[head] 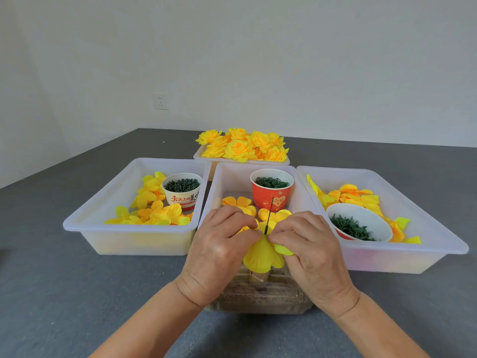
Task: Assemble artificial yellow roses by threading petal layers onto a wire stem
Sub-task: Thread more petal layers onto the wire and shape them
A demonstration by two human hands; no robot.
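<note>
Yellow petals (160, 215) fill translucent white trays (129, 239). Dark green parts fill a cream cup (183, 196) with red lettering and a red cup (271, 200). Grey table (51, 280).

The cream paper cup (182, 191) bears red Chinese characters "舌尖上的"; print on the red cup (271, 190) is illegible.

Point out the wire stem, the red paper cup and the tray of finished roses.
wire stem (269, 215): head view, on its bare dark shaft.
red paper cup (271, 198): head view, on its front wall.
tray of finished roses (200, 156): head view, on its left front rim.
</note>
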